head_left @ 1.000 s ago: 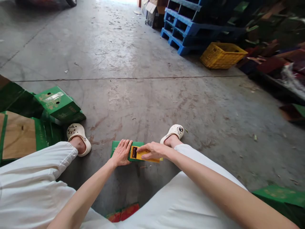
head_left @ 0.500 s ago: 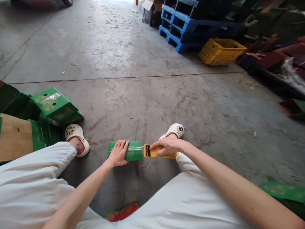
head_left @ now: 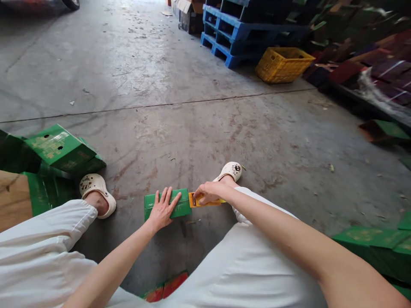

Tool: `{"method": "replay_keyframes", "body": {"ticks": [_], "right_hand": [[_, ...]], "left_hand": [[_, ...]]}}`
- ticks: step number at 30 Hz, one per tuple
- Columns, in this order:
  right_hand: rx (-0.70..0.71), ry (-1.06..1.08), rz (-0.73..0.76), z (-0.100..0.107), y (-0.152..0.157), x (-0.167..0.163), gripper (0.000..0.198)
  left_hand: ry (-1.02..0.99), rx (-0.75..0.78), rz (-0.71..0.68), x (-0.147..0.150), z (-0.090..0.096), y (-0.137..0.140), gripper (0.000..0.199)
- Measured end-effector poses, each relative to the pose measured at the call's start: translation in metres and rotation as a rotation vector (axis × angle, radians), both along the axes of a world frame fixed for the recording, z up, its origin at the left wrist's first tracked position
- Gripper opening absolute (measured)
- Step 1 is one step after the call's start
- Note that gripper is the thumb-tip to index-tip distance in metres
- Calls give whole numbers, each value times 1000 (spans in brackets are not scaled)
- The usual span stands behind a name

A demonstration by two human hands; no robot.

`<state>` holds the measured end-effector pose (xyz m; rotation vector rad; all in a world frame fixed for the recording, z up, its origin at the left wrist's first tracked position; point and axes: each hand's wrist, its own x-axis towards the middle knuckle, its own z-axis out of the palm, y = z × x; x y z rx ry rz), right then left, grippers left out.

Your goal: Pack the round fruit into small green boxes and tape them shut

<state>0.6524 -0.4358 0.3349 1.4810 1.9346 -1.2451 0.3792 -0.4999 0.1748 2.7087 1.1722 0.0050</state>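
Note:
A small green cardboard box sits on the floor between my feet. My left hand lies across its top, fingers spread, pressing on it. My right hand grips a yellow tape dispenser, its fingers curled over the top. The dispenser's front end is right against the box's right end. My palm and fingers hide much of its body, and the tape itself is hard to make out.
Green cartons are piled by my left foot, and more green cartons lie at lower right. Blue pallets, a yellow crate and a dark heap of boxes stand further back. Red-topped packaging shows below me.
My right hand has brought the tape dispenser left, closing the gap to the box that a clear tape strip spanned. My left fingers have spread wider. The view has shifted slightly right.

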Motion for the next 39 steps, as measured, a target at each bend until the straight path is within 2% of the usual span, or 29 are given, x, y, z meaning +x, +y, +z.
{"method": "replay_keyframes", "body": {"ticks": [2, 5, 9, 13, 17, 20, 24, 28, 33, 36, 39], "right_hand": [[-15, -70, 48, 0, 1, -2, 49], [-34, -142, 108, 3, 4, -4, 52], [-18, -149, 140, 15, 3, 3, 53], [39, -49, 140, 32, -5, 5, 55], [91, 109, 185, 41, -16, -14, 56], [134, 167, 187, 51, -19, -20, 53], [109, 152, 95, 59, -15, -7, 47], [93, 105, 85, 46, -7, -5, 50], [56, -45, 98, 14, 6, -22, 54], [53, -147, 121, -10, 16, -44, 52], [85, -205, 149, -38, 22, -82, 50]], "left_hand": [[40, -7, 18, 23, 2, -8, 130], [76, -29, 118, 55, 6, -15, 127], [42, -47, 152, 67, 9, -12, 124], [41, -22, 121, 36, 11, -5, 122], [94, 36, 55, -24, 14, 2, 119], [149, 50, 71, -59, 17, 9, 116], [200, 24, 95, -67, 15, 17, 117], [213, 21, 100, -62, 11, 19, 119], [177, 8, 107, -63, 12, 17, 121], [153, 0, 110, -62, 12, 18, 122], [124, -3, 132, -61, 11, 18, 123]]}}
